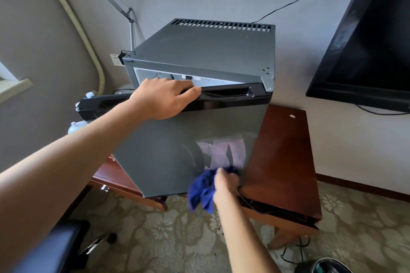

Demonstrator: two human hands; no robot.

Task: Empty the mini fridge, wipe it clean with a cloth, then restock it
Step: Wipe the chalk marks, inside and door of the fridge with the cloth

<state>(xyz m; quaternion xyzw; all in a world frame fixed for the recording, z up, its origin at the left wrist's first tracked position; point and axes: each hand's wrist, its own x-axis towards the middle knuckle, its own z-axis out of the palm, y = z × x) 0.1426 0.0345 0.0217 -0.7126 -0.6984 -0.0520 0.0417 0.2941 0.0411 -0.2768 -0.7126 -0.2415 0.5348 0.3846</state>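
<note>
A grey mini fridge (pixel 199 51) stands on a dark wooden table (pixel 284 155). Its door (pixel 159 153) is swung partly open toward me, hinged at the right. My left hand (pixel 165 97) grips the black top edge of the door. My right hand (pixel 226 184) holds a crumpled blue cloth (pixel 200 190) against the lower right corner of the door's outer face. The fridge's inside is hidden apart from a white strip under the top panel.
A black TV (pixel 366 35) hangs on the wall at right. Pale bottles (pixel 76 125) sit behind the door at left. A wall socket (pixel 115 59) and lamp arm (pixel 131 22) lie behind the fridge. A black stool (pixel 55 248) is at lower left, a cable (pixel 295 250) on the carpet.
</note>
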